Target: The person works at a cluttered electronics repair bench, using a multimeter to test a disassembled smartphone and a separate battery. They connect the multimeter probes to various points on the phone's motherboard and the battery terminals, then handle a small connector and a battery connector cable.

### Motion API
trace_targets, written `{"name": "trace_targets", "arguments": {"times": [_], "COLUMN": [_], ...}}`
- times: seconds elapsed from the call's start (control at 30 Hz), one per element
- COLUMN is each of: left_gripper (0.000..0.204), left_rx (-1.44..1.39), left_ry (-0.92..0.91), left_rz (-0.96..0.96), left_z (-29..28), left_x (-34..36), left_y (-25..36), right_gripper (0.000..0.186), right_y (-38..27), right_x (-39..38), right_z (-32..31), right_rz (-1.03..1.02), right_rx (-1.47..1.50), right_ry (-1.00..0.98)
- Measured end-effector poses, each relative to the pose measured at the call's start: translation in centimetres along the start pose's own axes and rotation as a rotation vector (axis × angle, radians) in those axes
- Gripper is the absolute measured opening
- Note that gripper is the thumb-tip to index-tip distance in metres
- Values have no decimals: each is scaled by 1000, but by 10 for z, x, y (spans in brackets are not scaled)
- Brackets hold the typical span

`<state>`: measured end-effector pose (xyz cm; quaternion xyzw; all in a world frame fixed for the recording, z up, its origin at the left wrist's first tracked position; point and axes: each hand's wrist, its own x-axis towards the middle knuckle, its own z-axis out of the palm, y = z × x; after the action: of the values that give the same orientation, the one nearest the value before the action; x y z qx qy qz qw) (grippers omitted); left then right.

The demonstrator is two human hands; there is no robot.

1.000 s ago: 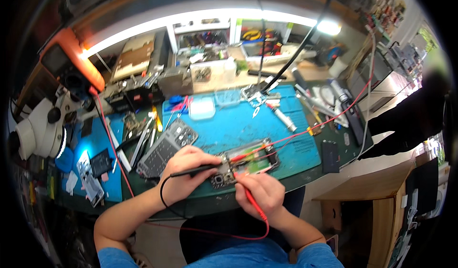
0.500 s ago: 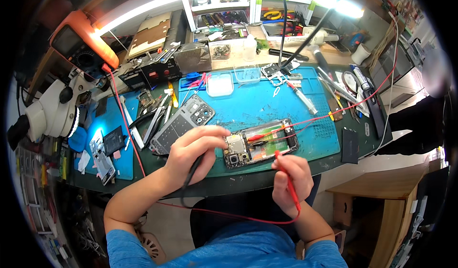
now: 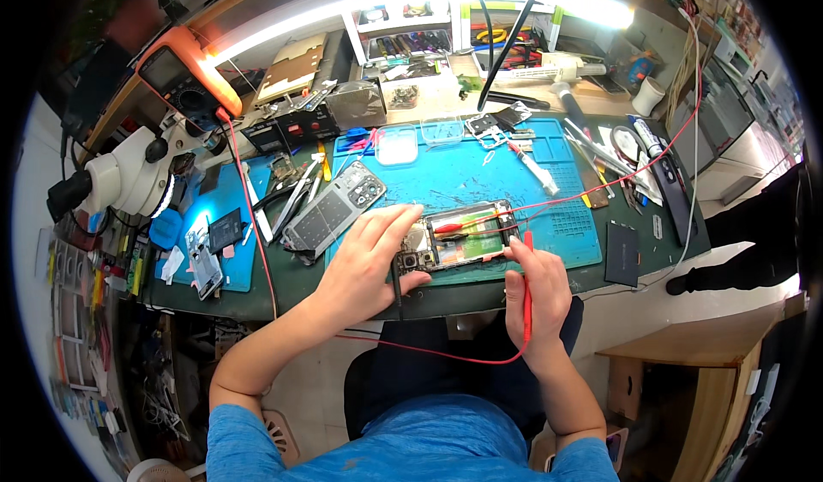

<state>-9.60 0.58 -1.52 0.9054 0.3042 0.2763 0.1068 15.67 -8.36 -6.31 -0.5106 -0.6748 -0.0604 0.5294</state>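
An opened smartphone (image 3: 470, 257) lies on the blue work mat, its inner parts and a green panel bare. My left hand (image 3: 370, 255) grips its left end, fingers at the far edge and thumb at the near one. A black test probe (image 3: 397, 292) is tucked in that same hand, tip down. At the phone's right end, the fingertips of my right hand (image 3: 540, 289) meet the frame. A red test probe (image 3: 528, 310) stands nearly upright in that hand. Red-sleeved clip (image 3: 447, 228) and a dark clip beside it lie over the phone's middle.
Left of the phone lies a grey phone back cover (image 3: 334, 210). An orange multimeter (image 3: 184, 79) and a white microscope (image 3: 120, 177) stand at the left. Beyond are a clear plastic box (image 3: 397, 146) and a syringe (image 3: 536, 171). A red cable (image 3: 617, 177) crosses the mat.
My left hand has come over the phone's left end and closed on its edges. My right hand has shifted to the frame, and its red probe has swung upright. The view has shifted slightly.
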Motion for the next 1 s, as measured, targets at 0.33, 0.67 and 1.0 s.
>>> {"name": "trace_targets", "arguments": {"times": [0.33,0.67,1.0], "left_gripper": [71,67,26], "left_rx": [118,93,17], "left_ry": [96,71,284], "left_rz": [118,131,624], "left_z": [9,11,28], "left_x": [-21,-23,-98], "left_y": [-2,-7,53], "right_gripper": [35,33,42], "right_y": [8,10,-62], "right_x": [-12,-12,-8], "right_z": [6,4,-9], "right_rz": [-120,-112,-269], "right_rx": [-128,-91,253], "right_ry": [-17,-30,-453]}}
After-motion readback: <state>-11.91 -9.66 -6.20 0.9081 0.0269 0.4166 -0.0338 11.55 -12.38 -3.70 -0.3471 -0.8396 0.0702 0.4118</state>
